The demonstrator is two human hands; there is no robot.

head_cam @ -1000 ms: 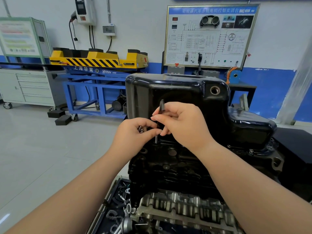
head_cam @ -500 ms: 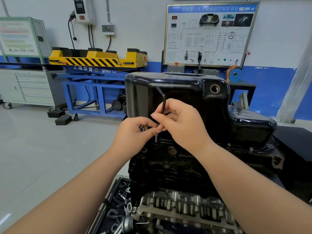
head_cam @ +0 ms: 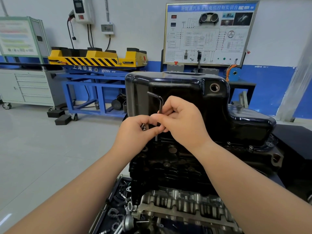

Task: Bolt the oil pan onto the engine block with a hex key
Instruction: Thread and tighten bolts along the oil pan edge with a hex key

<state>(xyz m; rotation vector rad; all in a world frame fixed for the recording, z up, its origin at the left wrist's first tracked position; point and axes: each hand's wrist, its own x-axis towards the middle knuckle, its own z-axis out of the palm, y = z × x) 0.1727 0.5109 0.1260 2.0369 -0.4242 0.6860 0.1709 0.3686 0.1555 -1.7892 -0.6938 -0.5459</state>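
A glossy black oil pan [head_cam: 194, 102] sits on top of the upturned dark engine block [head_cam: 170, 164]. My right hand [head_cam: 182, 122] pinches the long shank of a black L-shaped hex key [head_cam: 160, 103], which stands upright with its short arm pointing left and its lower tip at the pan's flange. My left hand [head_cam: 135, 132] is curled around a few small bolts [head_cam: 144, 127], its fingertips touching the key's shank beside the right hand. Fitted bolts [head_cam: 251, 147] show along the pan's right flange.
A tray of loose parts and sockets [head_cam: 116, 215] lies low at the left of the engine. A yellow-and-blue lift stand [head_cam: 94, 68] and a grey drawer cabinet [head_cam: 27, 86] stand behind on the left. A wiring training board [head_cam: 207, 32] hangs on the wall.
The hex key has turned in my right fingers: its short arm, first hidden behind the hand, now swings out to the left. Both hands stay at the same spot.
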